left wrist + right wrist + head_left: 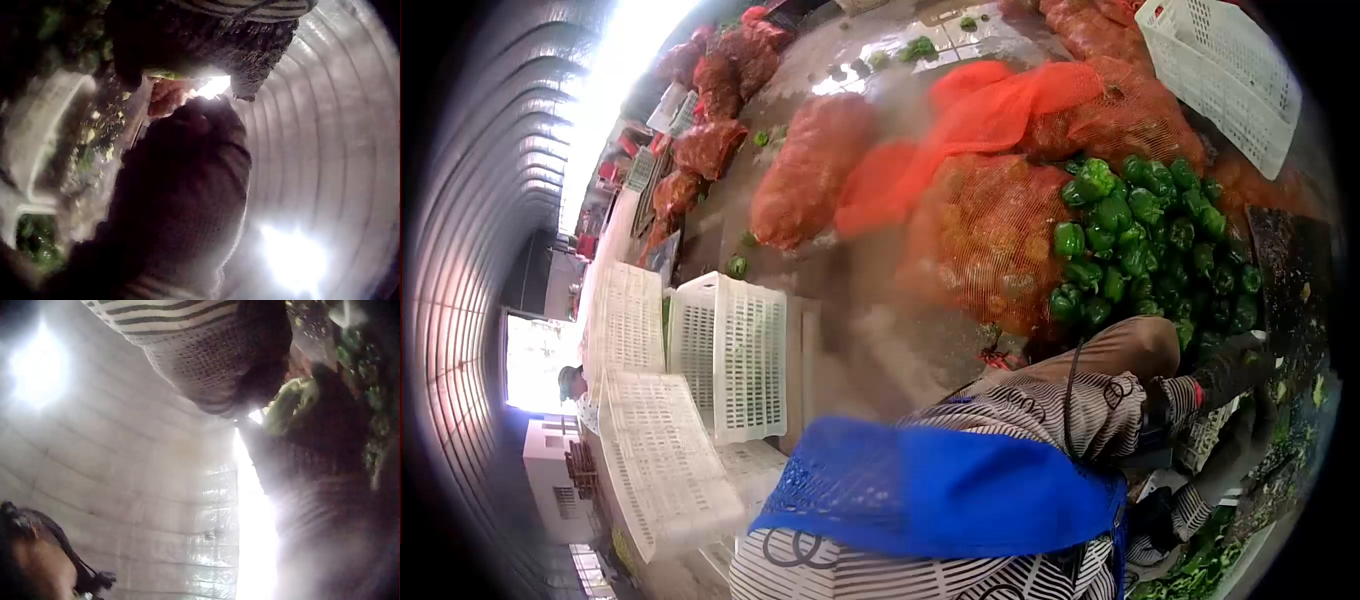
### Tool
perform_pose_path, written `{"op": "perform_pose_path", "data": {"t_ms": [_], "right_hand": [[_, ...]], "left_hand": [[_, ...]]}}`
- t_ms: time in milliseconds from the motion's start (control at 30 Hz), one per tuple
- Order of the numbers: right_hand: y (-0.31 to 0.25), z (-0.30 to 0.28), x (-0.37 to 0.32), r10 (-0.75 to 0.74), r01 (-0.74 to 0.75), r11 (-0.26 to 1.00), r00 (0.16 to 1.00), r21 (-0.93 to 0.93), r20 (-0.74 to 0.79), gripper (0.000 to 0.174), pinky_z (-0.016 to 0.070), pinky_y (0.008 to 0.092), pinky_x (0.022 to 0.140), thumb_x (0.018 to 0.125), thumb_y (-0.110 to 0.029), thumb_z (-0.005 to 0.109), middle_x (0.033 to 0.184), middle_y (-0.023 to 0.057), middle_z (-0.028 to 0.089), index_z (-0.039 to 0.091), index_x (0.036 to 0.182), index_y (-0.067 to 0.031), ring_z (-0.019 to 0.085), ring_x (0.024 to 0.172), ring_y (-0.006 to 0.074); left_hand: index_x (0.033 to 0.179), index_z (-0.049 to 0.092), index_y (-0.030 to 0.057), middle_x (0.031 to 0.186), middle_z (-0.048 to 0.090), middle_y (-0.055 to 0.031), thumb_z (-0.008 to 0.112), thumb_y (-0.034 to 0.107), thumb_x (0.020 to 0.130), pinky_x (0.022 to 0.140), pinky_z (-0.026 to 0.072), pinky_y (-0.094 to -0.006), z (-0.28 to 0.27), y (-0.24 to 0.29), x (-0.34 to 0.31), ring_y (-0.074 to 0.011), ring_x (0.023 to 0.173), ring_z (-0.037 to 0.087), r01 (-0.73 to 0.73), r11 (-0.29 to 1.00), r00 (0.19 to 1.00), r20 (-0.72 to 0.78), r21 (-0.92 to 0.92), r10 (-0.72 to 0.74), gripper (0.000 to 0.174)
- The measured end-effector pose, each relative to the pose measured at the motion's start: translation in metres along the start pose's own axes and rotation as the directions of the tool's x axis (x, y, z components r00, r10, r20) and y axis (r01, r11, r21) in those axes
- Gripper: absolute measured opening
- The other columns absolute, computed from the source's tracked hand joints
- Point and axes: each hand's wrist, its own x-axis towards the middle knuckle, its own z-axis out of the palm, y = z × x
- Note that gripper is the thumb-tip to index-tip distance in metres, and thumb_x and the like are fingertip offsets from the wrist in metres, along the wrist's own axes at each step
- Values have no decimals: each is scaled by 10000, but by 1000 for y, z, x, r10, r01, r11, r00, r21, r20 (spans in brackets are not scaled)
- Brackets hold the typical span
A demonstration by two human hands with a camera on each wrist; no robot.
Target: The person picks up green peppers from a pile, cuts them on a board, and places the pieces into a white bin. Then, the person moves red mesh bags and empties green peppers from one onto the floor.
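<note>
Green pepper (289, 407): pale, partly hidden | right hand (328, 434): grips it | left hand (187, 165): can't tell

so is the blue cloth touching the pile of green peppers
Apart. The head view shows a striped sleeve between the blue cloth and the pile of green peppers.

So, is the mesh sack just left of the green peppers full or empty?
Looks full: the mesh sack beside the green peppers bulges, rounded and lumpy, not flat.
</note>
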Motion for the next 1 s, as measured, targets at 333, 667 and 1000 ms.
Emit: {"op": "perform_pose_path", "data": {"t_ms": [333,667,1000], "right_hand": [[103,-19,-25,114,-146,952,985,268,132,430,461,360,1010,999,-160,493,1338,159,543,462,1362,68,570,1161,255],[18,-24,-59,169,-150,953,984,263,-54,501,416,269,657,972,-135,548,1142,82,583,432,1444,-13,473,718,118],[-12,-17,-86,22,-20,970,1000,244,-8,317,523,276,768,844,-37,657,1167,97,591,616,1159,-38,619,906,163]], "left_hand": [[1064,628,68,995,640,-174,613,392,836,830,501,-451,23,76,-62,-337,965,622,65,762,993,35,645,-115,396],[1140,606,48,1026,633,-154,621,333,914,802,515,-383,20,80,-54,-271,970,623,13,905,976,192,425,-104,364],[1271,542,66,1199,614,-115,542,506,951,923,519,-371,15,75,-42,-263,1092,603,336,915,921,282,-225,-269,544]]}}
